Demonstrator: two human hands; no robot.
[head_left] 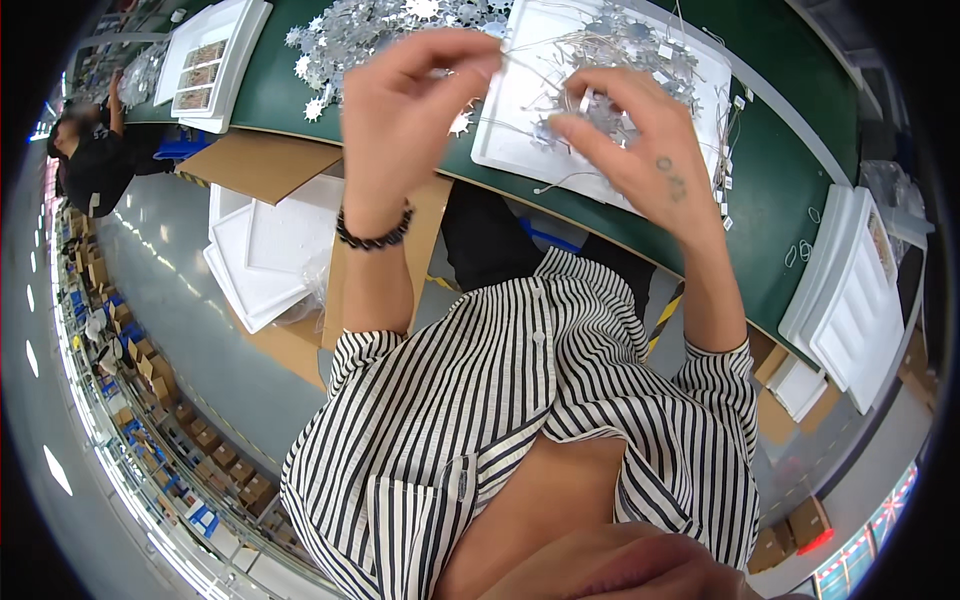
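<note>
My left hand [415, 110], with a dark beaded bracelet at the wrist, has thumb and forefinger pinched on a thin pale wire [520, 62]. The wire stretches toward my right hand [650, 135]. Those fingers curl round a small white connector [586, 99], though the thumb and forefinger tips stand apart. Beneath both hands is a white tray [500, 135], with many silver star-shaped metal pieces [660, 62] and tangled wires in it. A heap of similar loose star-shaped pieces [350, 45] lies on the table left of the tray. The right palm hides part of the tray's contents.
The green table [770, 160] carries white connectors along the tray's right side and rubber bands [798, 252]. White trays stand at far left [215, 60] and right [850, 300]. A cardboard box [265, 165] with white trays sits below left. Another person [95, 150] works far left.
</note>
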